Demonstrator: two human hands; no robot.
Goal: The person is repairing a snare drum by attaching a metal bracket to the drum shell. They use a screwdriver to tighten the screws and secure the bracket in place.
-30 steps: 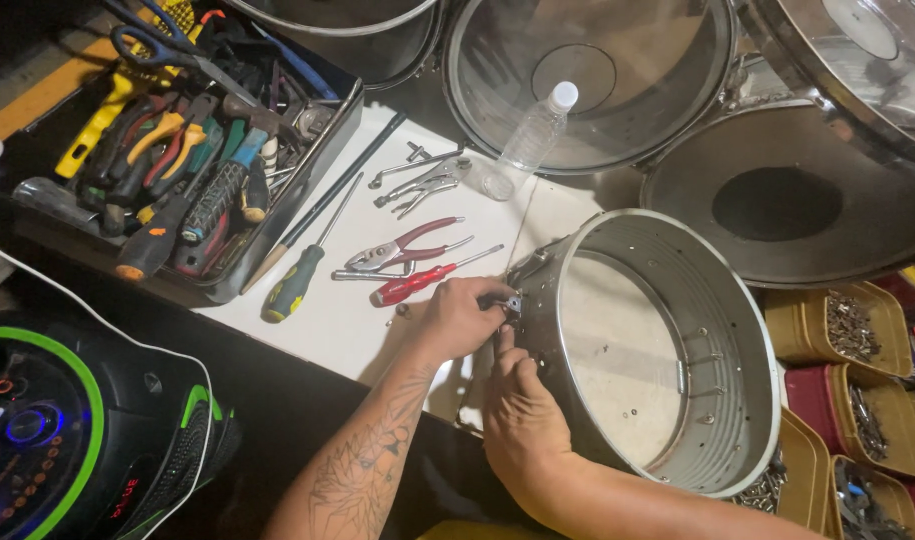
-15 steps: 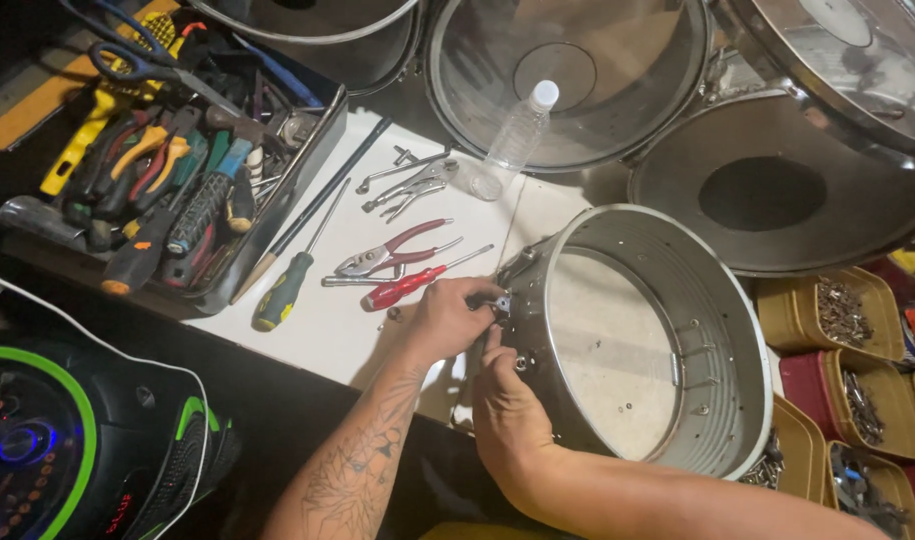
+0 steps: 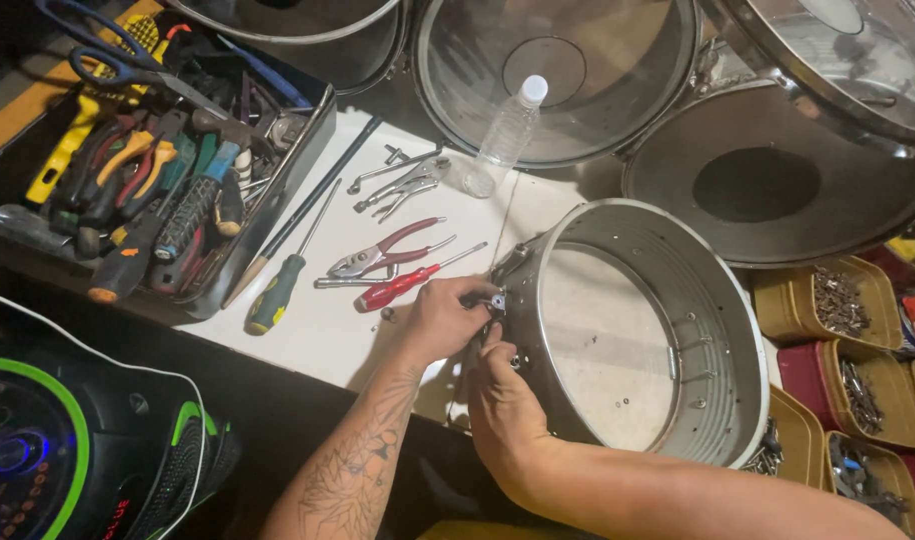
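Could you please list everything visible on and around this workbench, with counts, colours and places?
metal drum shell: one, silver, on its side, centre right
small fitting: one, metallic, on the shell's outer wall
drums: several, silver-rimmed, along the top
plastic bottle: one, clear with white cap, top centre
red pliers: one, on the white sheet
red screwdriver: one, below the pliers
green-yellow screwdriver: one, left on the sheet
tool tray: one, dark, full of tools, upper left
parts bins: several, yellow and red, right edge
speaker: one, black and green, lower left
left hand: at the fitting
right hand: at the shell wall, below the fitting
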